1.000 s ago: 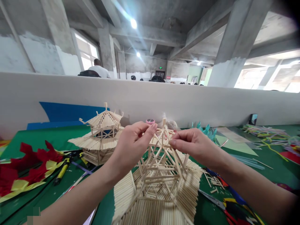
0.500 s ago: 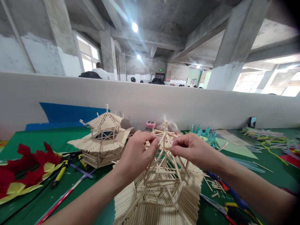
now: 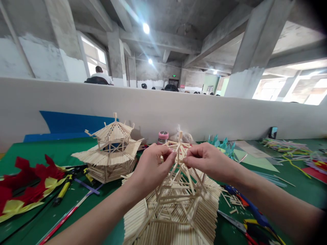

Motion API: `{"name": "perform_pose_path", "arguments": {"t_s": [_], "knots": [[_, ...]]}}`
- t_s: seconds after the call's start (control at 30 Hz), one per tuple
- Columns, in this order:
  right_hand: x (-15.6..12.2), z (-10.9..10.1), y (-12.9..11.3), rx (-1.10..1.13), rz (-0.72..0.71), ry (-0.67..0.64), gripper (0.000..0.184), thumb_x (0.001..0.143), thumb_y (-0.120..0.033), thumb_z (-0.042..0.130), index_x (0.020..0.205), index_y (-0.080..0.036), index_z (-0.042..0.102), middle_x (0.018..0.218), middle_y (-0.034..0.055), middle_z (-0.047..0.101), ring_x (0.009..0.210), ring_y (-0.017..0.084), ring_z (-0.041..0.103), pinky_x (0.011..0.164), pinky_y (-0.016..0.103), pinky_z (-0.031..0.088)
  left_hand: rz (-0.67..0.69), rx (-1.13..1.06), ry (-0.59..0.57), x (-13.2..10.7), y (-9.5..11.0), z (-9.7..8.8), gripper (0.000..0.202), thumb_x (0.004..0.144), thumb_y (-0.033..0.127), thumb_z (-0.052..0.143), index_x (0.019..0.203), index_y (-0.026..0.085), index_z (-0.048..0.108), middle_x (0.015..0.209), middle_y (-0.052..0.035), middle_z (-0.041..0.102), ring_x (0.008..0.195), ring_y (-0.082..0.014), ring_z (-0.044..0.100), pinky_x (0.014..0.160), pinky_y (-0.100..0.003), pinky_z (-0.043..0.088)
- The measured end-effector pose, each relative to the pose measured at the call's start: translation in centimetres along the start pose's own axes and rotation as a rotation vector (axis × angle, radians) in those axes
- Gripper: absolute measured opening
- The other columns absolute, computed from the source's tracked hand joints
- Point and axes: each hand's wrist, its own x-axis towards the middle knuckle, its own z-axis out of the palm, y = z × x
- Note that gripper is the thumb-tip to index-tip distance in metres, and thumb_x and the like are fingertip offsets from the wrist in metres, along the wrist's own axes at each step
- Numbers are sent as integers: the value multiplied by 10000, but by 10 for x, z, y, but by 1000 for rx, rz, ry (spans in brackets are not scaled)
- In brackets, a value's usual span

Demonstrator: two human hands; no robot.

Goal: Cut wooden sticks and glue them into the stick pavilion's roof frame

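Left hand (image 3: 150, 166): grip pinching pale stick-built pagoda frame (image 3: 176, 204) at its apex;
Right hand (image 3: 209, 160): grip apparently pinching it too;
Table (image 3: 51, 149): green;
Room: concrete beams (image 3: 163, 35)

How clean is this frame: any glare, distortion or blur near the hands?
Head view: the lamp flares in streaks across the ceiling; the windows are blown out; the wide lens splays the pillars and blackens the top right corner; left hand, right hand and stick frame are sharp.
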Motion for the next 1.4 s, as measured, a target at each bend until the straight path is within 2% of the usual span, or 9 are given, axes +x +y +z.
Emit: {"name": "perform_pose_path", "arguments": {"t_s": [0.43, 0.6, 0.9, 1.4], "knots": [[1, -2, -2, 6, 5, -40, 174, 695, -192, 433, 526, -184, 393, 530, -50, 297, 477, 78, 248, 439, 232, 222, -16, 6, -4, 1, -2, 2, 275, 790, 256, 410, 569, 169, 547, 521, 26, 485, 551, -107, 401, 527, -248, 305], [1, -3, -5, -41, 27, -67, 205, 697, -218, 434, 509, -185, 362, 514, -53, 278, 466, 76, 245, 431, 228, 212, -22, 6, -10, -1, -1, 0, 265, 781, 248, 425, 548, 170, 524, 515, 31, 469, 551, -106, 393, 532, -249, 303], [0, -6, -9, -126, 49, -46, 231, 699, -250, 436, 496, -186, 346, 500, -52, 277, 453, 75, 261, 426, 228, 222, -32, -1, -10, 1, 0, 0, 271, 776, 241, 439, 521, 168, 495, 494, 35, 439, 534, -102, 378, 509, -241, 287], [1, 2, -9, -183, -29, 25, 256, 690, -215, 434, 467, -187, 312, 470, -51, 273, 429, 74, 270, 403, 233, 215, -27, -6, -23, 1, 0, 1, 261, 781, 236, 426, 542, 166, 504, 514, 27, 455, 544, -107, 390, 509, -245, 296]]}}
